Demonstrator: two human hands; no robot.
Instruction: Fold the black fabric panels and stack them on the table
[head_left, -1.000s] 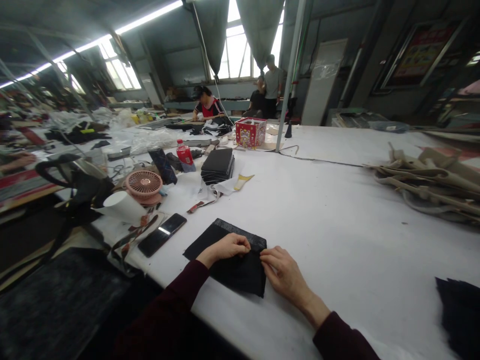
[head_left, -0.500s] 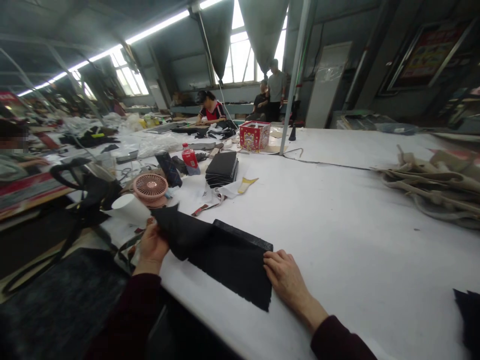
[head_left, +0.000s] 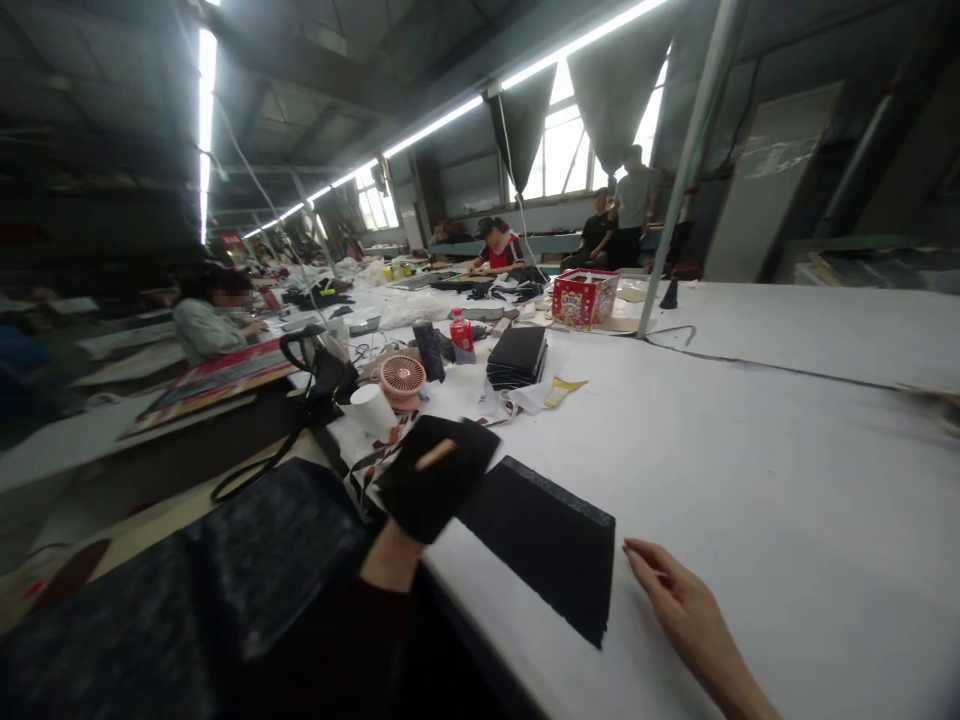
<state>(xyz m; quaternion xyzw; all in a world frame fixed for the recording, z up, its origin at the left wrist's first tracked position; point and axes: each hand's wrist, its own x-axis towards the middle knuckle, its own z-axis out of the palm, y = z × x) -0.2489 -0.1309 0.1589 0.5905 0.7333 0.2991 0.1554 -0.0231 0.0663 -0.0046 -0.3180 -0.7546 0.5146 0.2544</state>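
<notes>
My left hand [head_left: 437,455] grips a black sheet of cloth-like material [head_left: 442,490] above the table's near edge. One finger lies across it, and the other fingers are hidden behind. A flat black panel [head_left: 544,545] with a greyish strip along its far edge lies on the white table. The lifted sheet overlaps the panel's left end, and I cannot tell whether the two are joined. My right hand [head_left: 679,600] is just right of the panel, apart from it, with fingers stretched out and nothing in them.
Behind the panel stand a pink fan [head_left: 403,378], a white roll [head_left: 373,408], a stack of black pieces [head_left: 517,355], a red-labelled bottle [head_left: 461,335] and a red box [head_left: 585,298]. A metal pole [head_left: 686,170] rises from the table. Several people work or stand farther back.
My left hand has raised the black sheet and turned it up over the panel's left end. My right hand has let go of the panel's right edge. The view has swung left.
</notes>
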